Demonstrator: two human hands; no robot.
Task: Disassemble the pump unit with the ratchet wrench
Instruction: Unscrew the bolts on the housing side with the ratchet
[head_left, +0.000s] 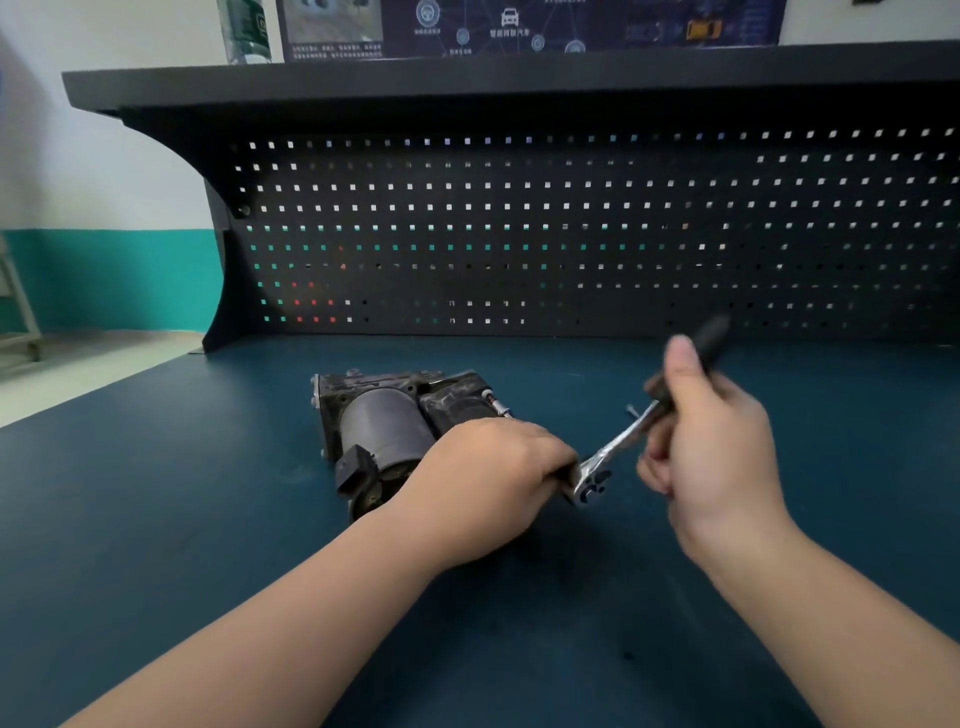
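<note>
The pump unit (387, 431), a dark metal block with a black cylindrical motor and a black plug at its near end, lies on the blue bench mat (156, 519). My left hand (488, 478) rests over the pump's near right side, fingers closed around the head end of the ratchet wrench (618, 447). The wrench's chrome head shows just right of that hand. My right hand (711, 447) grips the wrench's black handle, which points up and to the right and is blurred. A long bolt (498, 406) sticks out of the pump's right side.
A black pegboard back panel (571, 234) stands along the far edge of the bench, under a dark shelf (467, 78) with a plastic bottle (244, 31) on it. A small metal part (632, 411) lies on the mat behind the wrench. The bench's left edge drops to the floor.
</note>
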